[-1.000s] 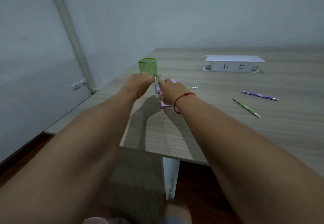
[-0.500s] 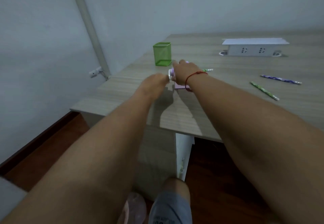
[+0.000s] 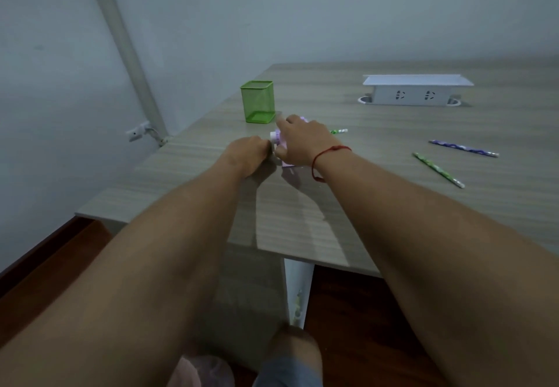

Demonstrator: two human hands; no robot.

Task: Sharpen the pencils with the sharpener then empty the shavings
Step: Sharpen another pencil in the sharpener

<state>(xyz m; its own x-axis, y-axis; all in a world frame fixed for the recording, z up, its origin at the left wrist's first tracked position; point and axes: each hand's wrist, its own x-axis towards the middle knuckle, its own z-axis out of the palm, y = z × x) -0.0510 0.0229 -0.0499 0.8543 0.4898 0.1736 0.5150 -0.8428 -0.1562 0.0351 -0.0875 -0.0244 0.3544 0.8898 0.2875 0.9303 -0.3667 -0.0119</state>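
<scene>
One lilac sharpener (image 3: 288, 165) stands near the table's (image 3: 378, 214) left front corner. The right hand (image 3: 302, 141) curls over its top, and the left hand (image 3: 246, 156) curls its fingers at the crank (image 3: 274, 138). There are three pencils: a green one (image 3: 339, 131) juts from the sharpener, and a purple pencil (image 3: 462, 148) and a second green pencil (image 3: 438, 170) lie well apart to the right. One green mesh pencil cup (image 3: 257, 102) stands just behind, and one white socket box (image 3: 417, 93) sits farther back.

A thin red string bracelet (image 3: 329, 152) circles the wrist of the right hand (image 3: 304, 140), with 1 loose loop hanging at 6 o'clock. Grey-blue cloth (image 3: 287, 378) covers the leg at the view's 6 o'clock.
</scene>
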